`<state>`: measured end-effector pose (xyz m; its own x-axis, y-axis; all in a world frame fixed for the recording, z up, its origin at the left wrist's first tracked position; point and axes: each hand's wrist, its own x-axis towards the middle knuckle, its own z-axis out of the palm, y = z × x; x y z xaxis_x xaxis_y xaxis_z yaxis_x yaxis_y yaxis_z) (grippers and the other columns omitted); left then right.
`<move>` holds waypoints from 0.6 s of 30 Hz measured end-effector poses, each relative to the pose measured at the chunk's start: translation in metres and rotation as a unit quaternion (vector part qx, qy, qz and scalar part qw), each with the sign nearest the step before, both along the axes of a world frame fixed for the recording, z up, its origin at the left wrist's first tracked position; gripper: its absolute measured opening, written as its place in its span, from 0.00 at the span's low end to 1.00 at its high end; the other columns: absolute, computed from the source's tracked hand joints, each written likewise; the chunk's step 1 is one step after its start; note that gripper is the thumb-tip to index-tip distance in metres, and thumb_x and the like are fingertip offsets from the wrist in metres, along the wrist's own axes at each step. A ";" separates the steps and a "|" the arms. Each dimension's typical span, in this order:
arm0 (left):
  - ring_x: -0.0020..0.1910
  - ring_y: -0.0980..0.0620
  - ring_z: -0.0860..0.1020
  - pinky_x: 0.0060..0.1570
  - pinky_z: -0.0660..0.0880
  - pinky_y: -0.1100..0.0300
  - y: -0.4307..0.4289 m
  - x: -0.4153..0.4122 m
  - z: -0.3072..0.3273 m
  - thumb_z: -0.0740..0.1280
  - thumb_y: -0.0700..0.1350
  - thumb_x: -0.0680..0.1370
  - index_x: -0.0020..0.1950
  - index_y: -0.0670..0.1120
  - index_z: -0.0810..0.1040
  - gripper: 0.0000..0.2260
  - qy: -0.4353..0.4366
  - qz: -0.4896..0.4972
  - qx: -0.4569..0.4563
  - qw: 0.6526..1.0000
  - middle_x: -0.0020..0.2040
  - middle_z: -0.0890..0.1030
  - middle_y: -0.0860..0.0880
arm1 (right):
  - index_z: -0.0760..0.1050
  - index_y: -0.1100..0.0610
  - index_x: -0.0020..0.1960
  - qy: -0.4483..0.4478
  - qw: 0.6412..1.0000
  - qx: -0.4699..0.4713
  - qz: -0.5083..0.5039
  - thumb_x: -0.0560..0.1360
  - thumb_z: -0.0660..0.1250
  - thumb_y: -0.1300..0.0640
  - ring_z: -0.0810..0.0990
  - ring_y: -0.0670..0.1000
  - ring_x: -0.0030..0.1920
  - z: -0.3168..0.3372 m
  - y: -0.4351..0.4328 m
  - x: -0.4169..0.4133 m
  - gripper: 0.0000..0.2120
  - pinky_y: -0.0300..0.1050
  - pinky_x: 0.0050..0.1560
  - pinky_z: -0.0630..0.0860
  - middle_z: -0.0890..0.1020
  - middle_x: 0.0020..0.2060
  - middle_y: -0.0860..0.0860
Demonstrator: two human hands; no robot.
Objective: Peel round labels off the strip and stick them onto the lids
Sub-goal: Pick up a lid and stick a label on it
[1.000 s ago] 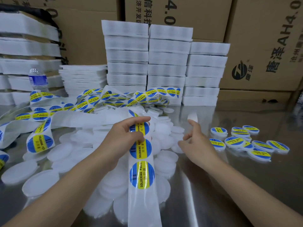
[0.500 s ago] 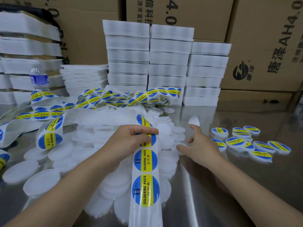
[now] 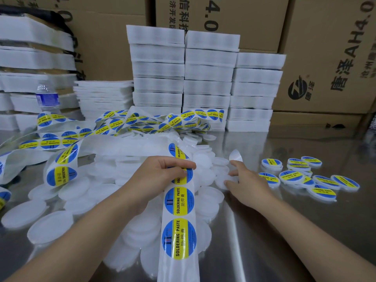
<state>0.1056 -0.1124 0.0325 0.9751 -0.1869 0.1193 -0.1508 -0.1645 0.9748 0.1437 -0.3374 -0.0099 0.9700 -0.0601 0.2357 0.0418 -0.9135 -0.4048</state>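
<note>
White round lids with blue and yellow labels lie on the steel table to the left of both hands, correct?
No. The head view shows these labelled white lids on the steel table to the right of the left hand and right hand.

I see open steel table [image 3: 350, 216] at near right, heap of plain lids [image 3: 85, 190] crowding my centre and left, labelled lids [image 3: 292, 177] scattered right, foam tray stacks [image 3: 207, 82] walling the back.

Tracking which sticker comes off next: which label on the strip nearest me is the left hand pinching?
The label half hidden under fingers of the left hand; the two below it on the strip hang uncovered, untouched.
</note>
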 end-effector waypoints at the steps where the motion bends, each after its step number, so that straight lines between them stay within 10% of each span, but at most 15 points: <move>1: 0.45 0.54 0.82 0.40 0.79 0.64 0.000 0.000 0.000 0.65 0.36 0.75 0.42 0.55 0.87 0.16 0.001 0.000 0.000 1.000 0.46 0.85 0.59 | 0.57 0.49 0.72 -0.002 1.000 -0.008 -0.002 0.77 0.60 0.49 0.72 0.54 0.62 0.000 -0.001 0.001 0.26 0.51 0.62 0.68 0.74 0.65 0.45; 9: 0.46 0.55 0.82 0.43 0.79 0.64 0.001 0.000 0.000 0.65 0.36 0.76 0.43 0.55 0.86 0.16 -0.002 -0.003 0.005 1.000 0.46 0.85 0.59 | 0.58 0.49 0.71 0.004 0.998 -0.053 -0.028 0.72 0.64 0.39 0.73 0.55 0.60 0.001 0.000 0.000 0.32 0.49 0.57 0.70 0.76 0.61 0.49; 18: 0.43 0.58 0.82 0.41 0.76 0.67 0.001 0.001 -0.002 0.66 0.35 0.76 0.41 0.54 0.86 0.15 -0.002 0.024 0.002 1.000 0.48 0.85 0.56 | 0.57 0.53 0.73 -0.055 0.980 0.193 -0.012 0.66 0.75 0.53 0.74 0.54 0.56 0.015 0.006 -0.006 0.41 0.47 0.54 0.71 0.70 0.55 0.53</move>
<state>0.1065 -0.1114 0.0307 0.9827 -0.1396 0.1215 -0.1454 -0.1764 0.9735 0.1378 -0.3318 0.0052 0.9374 -0.1868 0.2939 0.0853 -0.6950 -0.7140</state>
